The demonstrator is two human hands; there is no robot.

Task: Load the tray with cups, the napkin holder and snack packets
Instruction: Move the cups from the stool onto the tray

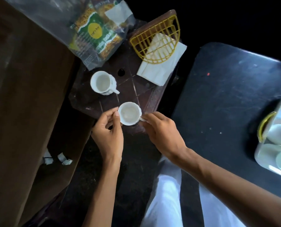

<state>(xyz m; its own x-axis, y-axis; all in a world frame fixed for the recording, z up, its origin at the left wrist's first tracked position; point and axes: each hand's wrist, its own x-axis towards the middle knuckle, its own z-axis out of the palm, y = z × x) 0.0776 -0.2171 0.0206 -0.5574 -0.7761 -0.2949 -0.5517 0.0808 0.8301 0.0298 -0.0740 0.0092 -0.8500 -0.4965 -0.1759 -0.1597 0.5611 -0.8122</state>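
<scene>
A dark brown tray point(130, 89) lies in the middle of the view. On its near edge stands a white cup point(129, 113). My left hand point(107, 128) touches the cup's left rim with thumb and fingertips. My right hand point(161, 131) pinches the cup's handle on the right. A second white cup point(102, 82) stands at the tray's left. A yellow wire napkin holder point(156, 38) with white napkins point(161, 69) lies on its side at the tray's far right. Green snack packets point(95, 35) in a clear plastic bag rest at the far left corner.
A brown wooden surface point(22, 95) runs along the left. A black table point(226, 95) is on the right, with a clear box point(277, 136) of white discs at its right edge. Crumpled paper scraps point(64, 159) lie below left. White trouser legs show at the bottom.
</scene>
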